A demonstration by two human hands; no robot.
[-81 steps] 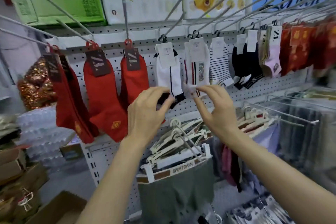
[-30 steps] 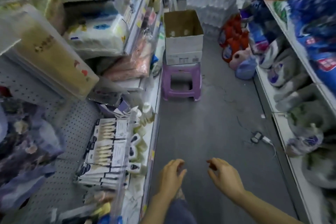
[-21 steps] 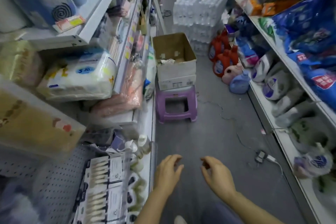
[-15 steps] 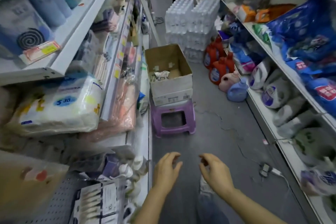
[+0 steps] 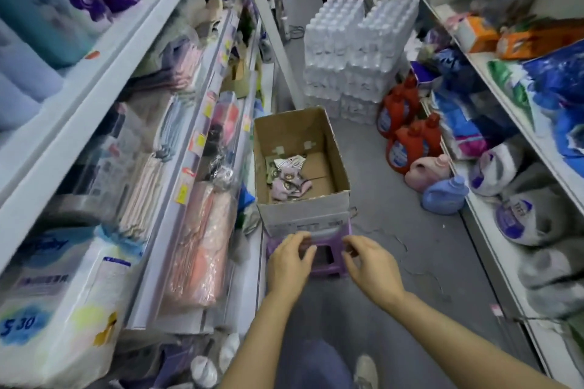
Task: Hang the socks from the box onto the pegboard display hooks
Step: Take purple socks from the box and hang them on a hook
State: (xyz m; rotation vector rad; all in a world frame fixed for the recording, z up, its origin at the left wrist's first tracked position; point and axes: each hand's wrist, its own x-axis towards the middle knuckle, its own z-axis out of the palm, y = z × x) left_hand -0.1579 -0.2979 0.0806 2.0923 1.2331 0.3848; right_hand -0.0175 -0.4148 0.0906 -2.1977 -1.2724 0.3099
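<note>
Socks: a few packaged pairs, lilac/white, lying on bottom of open cardboard box, left-centre. Box sits on purple stool in aisle, beside left shelf. Left hand and right hand: both empty, fingers loosely curled, held over stool, near box front, apart from it. Bottled-water packs stacked behind box; detergent jugs on floor at right.

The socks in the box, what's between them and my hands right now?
In the head view, the near wall of the cardboard box and the purple stool stand between both hands (left hand, right hand) and the socks.
</note>
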